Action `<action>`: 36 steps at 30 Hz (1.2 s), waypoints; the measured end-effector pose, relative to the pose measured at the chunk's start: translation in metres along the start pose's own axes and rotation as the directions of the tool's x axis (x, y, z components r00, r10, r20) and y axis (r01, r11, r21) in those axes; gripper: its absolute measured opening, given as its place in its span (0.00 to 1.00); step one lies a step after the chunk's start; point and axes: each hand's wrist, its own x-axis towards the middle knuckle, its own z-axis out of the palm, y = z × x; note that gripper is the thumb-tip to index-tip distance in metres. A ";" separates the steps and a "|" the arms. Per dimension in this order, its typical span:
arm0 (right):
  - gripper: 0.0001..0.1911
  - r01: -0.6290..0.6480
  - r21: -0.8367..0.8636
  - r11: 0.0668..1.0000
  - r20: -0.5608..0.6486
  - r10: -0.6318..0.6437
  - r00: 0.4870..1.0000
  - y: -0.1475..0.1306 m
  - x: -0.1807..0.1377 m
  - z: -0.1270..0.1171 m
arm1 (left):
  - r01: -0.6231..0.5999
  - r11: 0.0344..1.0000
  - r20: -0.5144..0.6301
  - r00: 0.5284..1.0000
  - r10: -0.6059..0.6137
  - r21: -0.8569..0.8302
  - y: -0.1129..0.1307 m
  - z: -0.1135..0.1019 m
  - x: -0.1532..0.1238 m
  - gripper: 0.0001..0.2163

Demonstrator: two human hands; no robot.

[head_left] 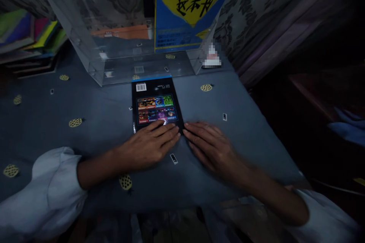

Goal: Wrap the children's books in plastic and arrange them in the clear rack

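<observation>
A black book [156,110] lies flat on the cloth-covered table, back cover up. It has a blue strip along its far edge, a white barcode and a grid of several small coloured pictures. Across its near edge rests my left hand [155,142], fingers stretched out and pointing right, hiding part of the cover. My right hand [212,146] is at the book's near right corner, fingers extended and close together. Its fingertips seem to touch the book's side. Neither hand is wrapped around anything.
Beyond the book stands a clear plastic rack [119,78] holding a blue and yellow book [182,26] upright. Stacked books [31,41] lie at the far left. The table's cloth [108,102] has a pineapple print. Patterned curtains [251,11] hang behind, and the table's right edge slopes toward me.
</observation>
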 end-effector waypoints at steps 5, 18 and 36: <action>0.23 0.010 -0.011 1.000 0.002 -0.010 1.000 0.001 0.001 0.000 | 0.019 0.998 0.003 1.000 -0.019 0.060 0.004 -0.006 -0.013 0.15; 0.26 0.020 -0.015 1.000 0.001 -0.020 1.000 0.000 0.002 0.001 | 0.153 0.987 0.076 0.985 -0.157 0.054 0.014 -0.025 -0.069 0.16; 0.26 0.079 -0.034 0.996 0.098 -0.075 0.992 0.020 0.009 0.001 | 0.431 0.892 0.008 0.901 -0.434 -0.133 -0.035 -0.020 -0.079 0.17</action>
